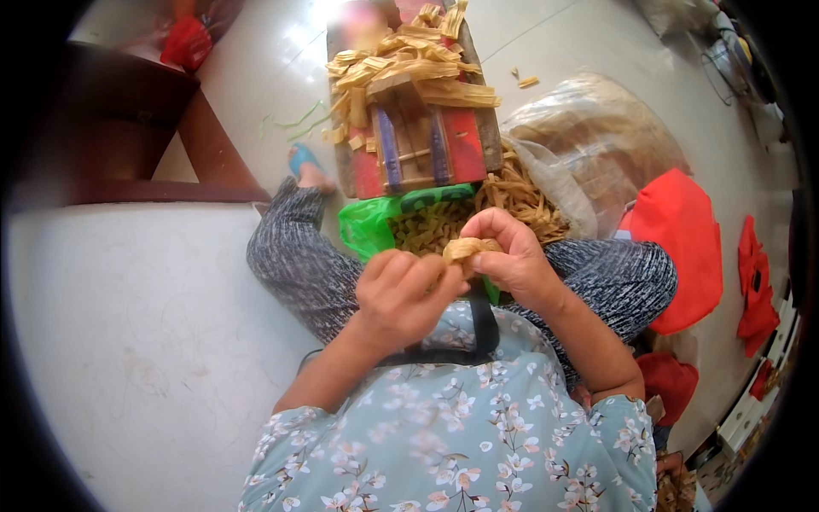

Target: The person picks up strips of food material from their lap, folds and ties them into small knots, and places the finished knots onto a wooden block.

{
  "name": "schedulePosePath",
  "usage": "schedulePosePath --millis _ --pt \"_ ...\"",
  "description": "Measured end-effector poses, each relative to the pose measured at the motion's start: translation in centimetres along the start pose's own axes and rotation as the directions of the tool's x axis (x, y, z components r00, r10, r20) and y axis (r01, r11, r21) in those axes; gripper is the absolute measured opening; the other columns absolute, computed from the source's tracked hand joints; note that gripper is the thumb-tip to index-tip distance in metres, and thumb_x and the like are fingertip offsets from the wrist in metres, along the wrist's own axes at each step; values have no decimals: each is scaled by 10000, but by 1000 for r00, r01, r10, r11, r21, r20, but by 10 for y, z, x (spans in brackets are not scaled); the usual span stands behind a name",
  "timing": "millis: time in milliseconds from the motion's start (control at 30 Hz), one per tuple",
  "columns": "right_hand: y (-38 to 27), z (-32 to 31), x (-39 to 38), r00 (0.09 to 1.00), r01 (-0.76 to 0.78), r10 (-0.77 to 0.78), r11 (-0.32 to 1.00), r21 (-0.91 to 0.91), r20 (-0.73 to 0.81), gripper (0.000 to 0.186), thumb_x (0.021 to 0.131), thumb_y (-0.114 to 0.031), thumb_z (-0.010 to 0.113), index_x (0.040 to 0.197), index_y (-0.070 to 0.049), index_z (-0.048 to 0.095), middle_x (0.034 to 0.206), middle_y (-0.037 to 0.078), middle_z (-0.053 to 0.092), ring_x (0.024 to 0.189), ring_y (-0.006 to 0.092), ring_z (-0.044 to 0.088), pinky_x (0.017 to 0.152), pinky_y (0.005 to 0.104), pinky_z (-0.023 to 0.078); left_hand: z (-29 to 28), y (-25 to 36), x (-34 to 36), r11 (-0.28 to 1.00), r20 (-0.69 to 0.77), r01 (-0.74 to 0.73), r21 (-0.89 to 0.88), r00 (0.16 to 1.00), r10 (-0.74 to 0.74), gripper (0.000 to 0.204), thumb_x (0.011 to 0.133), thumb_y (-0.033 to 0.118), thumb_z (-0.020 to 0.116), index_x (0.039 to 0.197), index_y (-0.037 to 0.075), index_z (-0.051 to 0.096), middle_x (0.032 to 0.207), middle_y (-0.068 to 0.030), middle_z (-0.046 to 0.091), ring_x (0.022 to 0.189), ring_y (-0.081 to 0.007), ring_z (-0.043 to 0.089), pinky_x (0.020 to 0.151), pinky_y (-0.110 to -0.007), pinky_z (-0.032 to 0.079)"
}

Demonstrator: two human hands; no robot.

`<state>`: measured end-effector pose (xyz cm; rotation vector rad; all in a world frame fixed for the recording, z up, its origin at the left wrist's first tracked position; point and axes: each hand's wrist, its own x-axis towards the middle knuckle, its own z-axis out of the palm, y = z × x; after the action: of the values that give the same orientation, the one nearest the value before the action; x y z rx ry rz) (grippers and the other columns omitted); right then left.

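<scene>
Just above my lap, a tan, ribbed strip [465, 249] is bent over into a small loop between my two hands. My right hand [519, 260] pinches it between thumb and fingers. The fingers of my left hand [399, 294] are curled in against the strip's near left side, and their tips are partly hidden. Below my hands, an open green plastic bag [367, 224] holds many short tan pieces. Longer loose strips [533, 192] lie in a heap to its right.
Ahead stands a low red bench [465, 149] with a wooden frame and blue strips, piled with flat tan strips [405, 64]. A large clear plastic sack [597, 128] is at the right, near a red cloth-like item [678, 247]. Dark red wooden furniture [217, 141] stands left.
</scene>
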<state>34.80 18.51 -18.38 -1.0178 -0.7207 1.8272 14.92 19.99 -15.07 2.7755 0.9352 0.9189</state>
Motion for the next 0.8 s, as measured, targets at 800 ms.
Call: schedulePosePath --millis 800 --pt "-1 -30 -5 727 474 -477 -170 -864 493 133 802 -124 684 911 -62 639 634 31 526 579 224 576 499 361 454 1 -49 -12 783 154 515 -350 856 -494 159 971 93 620 1022 -32 705 833 -73 709 764 -132 650 735 -296 530"
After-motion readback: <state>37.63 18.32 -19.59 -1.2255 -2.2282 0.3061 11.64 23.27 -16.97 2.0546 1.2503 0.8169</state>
